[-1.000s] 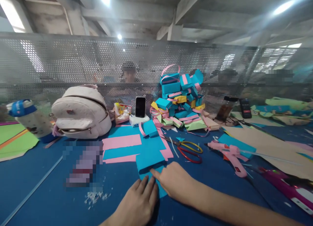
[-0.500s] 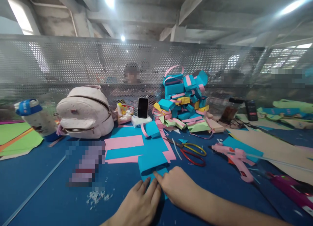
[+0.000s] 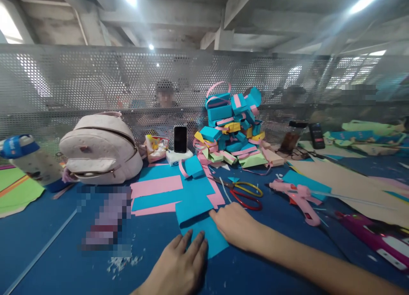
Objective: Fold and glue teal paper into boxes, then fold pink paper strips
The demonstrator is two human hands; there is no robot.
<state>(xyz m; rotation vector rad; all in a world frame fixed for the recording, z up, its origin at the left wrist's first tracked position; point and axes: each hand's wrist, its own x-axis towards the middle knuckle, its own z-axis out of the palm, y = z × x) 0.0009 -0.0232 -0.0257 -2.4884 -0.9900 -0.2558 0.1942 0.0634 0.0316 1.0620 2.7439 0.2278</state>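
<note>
A sheet of blue paper (image 3: 214, 237) lies on the table before me, its far part folded over into a raised flap (image 3: 194, 210). My left hand (image 3: 182, 263) is open, its spread fingers resting on the near left part of the sheet. My right hand (image 3: 236, 227) reaches in from the right. Its index finger extends to the right end of the fold, while the other fingers are curled and partly hidden; I see nothing held in it. Beyond the fold are flat blue and pink paper pieces (image 3: 156, 186) and a small blue paper basket with a pink handle (image 3: 193, 167).
Scissors (image 3: 246, 195) and a pink glue gun (image 3: 300, 197) lie to the right. A heap of paper baskets (image 3: 234, 129) stands at the back. A white backpack (image 3: 102, 148), a bottle (image 3: 35, 163) and a phone (image 3: 180, 139) line the perforated screen, with a person behind it.
My right hand has slid right along the fold, away from my left hand. More of the blue sheet's near part now shows between them. The view has shifted slightly.
</note>
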